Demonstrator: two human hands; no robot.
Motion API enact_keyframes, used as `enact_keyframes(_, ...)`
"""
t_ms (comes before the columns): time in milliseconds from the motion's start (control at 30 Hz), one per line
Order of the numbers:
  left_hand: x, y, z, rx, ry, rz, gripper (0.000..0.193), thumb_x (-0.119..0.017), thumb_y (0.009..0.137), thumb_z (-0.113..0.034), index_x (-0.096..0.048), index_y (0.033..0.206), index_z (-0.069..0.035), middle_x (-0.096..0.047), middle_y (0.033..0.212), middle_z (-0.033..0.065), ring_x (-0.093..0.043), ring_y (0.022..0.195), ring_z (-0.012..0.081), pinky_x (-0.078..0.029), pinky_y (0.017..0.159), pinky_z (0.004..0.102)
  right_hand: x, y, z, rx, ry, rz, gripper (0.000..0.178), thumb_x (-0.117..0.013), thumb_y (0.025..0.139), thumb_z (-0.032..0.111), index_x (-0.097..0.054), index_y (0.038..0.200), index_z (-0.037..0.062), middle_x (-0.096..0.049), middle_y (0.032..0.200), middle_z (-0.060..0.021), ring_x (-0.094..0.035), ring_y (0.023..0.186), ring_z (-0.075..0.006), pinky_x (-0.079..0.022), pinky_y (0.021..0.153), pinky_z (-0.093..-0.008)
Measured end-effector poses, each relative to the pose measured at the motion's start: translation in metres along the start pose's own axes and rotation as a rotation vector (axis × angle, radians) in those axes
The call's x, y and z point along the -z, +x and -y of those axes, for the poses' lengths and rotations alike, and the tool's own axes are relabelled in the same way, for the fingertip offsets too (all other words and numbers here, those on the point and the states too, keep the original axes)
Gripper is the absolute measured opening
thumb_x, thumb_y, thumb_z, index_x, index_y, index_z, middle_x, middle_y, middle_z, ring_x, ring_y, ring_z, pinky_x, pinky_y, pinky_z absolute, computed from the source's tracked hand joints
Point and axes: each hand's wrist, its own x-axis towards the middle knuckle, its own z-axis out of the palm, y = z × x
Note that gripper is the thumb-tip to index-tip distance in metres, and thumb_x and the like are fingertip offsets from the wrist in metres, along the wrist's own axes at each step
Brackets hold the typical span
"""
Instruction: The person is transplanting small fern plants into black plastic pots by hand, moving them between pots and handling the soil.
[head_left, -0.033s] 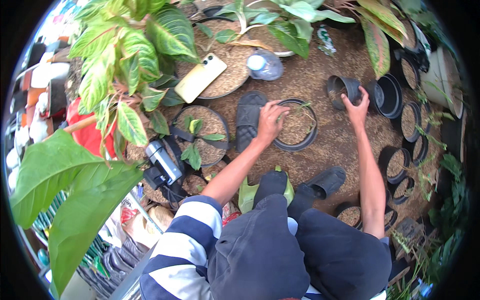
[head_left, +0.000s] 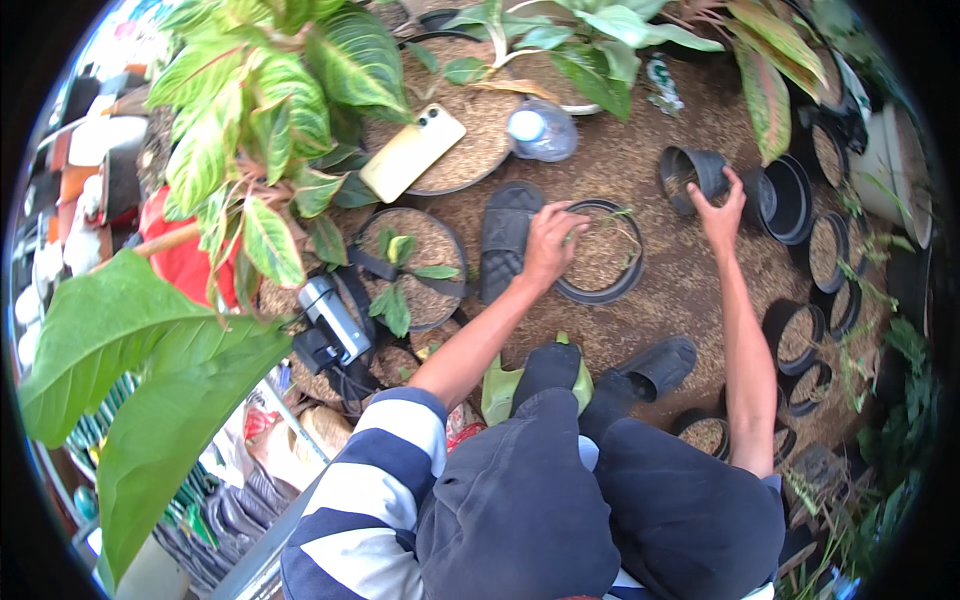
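Observation:
My left hand (head_left: 550,245) is at the left rim of a round black pot (head_left: 600,297) filled with brown, grainy soil. Its fingers are bent inward over that edge; whether they also pinch something small is hard to see. A thin green stem (head_left: 633,238) lies along the soil inside the pot. My right hand (head_left: 721,210) grips a small black plant pot (head_left: 710,170) tipped on its side, thumb and fingers spread around it. Beside that hand, nested black pots (head_left: 785,198) also lean over.
A black sandal (head_left: 508,235) lies left of the filled pot. Farther back are a clear bottle (head_left: 545,135) and a yellowish phone (head_left: 414,153) on a wide pot. Leafy plants (head_left: 265,120) crowd the left; several small soil-filled pots (head_left: 795,335) line the right.
The whole view has shifted slightly, with the scene sitting a little farther right. Both hands keep their places at the same pots.

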Motion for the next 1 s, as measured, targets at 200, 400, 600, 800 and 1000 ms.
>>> enact_keyframes(200, 0.003, 0.001, -0.003, 0.039, -0.055, -0.020, 0.019, -0.077, 0.081, -0.003, -0.074, 0.100, -0.008, -0.073, 0.097, 0.0089, -0.063, 0.108, 0.0340, -0.050, 0.092, 0.0434, -0.052, 0.035, 0.055, 0.303, -0.102, 0.165, 0.081, -0.087, 0.074, 0.032, -0.047, 0.140, 0.0082, -0.041, 0.139, -0.0212, -0.045, 0.130, -0.0389, -0.040, 0.110, -0.0455)
enact_keyframes(400, 0.001, 0.003, -0.006, 0.092, -0.089, -0.009, 0.019, -0.077, 0.080, -0.002, -0.075, 0.099, -0.008, -0.073, 0.097, 0.0083, -0.063, 0.107, 0.0328, -0.050, 0.093, 0.0429, -0.059, 0.022, 0.089, 0.435, -0.186, 0.528, 0.084, -0.083, 0.062, 0.002, -0.052, 0.138, 0.0210, -0.038, 0.149, -0.0157, -0.041, 0.137, -0.0402, -0.039, 0.114, -0.0455)
enact_keyframes(600, 0.000, -0.001, -0.001, 0.106, -0.086, 0.003, 0.021, -0.075, 0.082, -0.004, -0.075, 0.102, -0.010, -0.072, 0.098, 0.0059, -0.061, 0.111, 0.0313, -0.046, 0.092, 0.0432, -0.051, -0.002, 0.087, 0.424, -0.197, 0.742, 0.082, -0.081, 0.059, -0.001, -0.054, 0.135, 0.0174, -0.040, 0.147, -0.0163, -0.044, 0.135, -0.0411, -0.042, 0.113, -0.0440)
enact_keyframes(800, 0.003, -0.002, -0.005, 0.121, -0.034, 0.020, 0.019, -0.075, 0.082, -0.005, -0.075, 0.101, -0.010, -0.073, 0.098, 0.0055, -0.061, 0.112, 0.0295, -0.046, 0.094, 0.0436, -0.034, -0.021, 0.060, 0.195, -0.036, 0.661, 0.081, -0.082, 0.058, 0.001, -0.056, 0.133, 0.0149, -0.044, 0.140, -0.0144, -0.048, 0.131, -0.0372, -0.044, 0.109, -0.0436)
enact_keyframes(1000, 0.004, -0.002, -0.003, 0.117, -0.146, -0.005, 0.017, -0.074, 0.084, -0.005, -0.075, 0.101, -0.008, -0.075, 0.097, 0.0090, -0.064, 0.103, 0.0311, -0.048, 0.096, 0.0445, -0.009, -0.053, 0.021, 0.141, 0.000, 0.537, 0.075, -0.085, 0.066, 0.013, -0.056, 0.135, 0.0121, -0.048, 0.135, -0.0179, -0.049, 0.129, -0.0345, -0.043, 0.107, -0.0427)
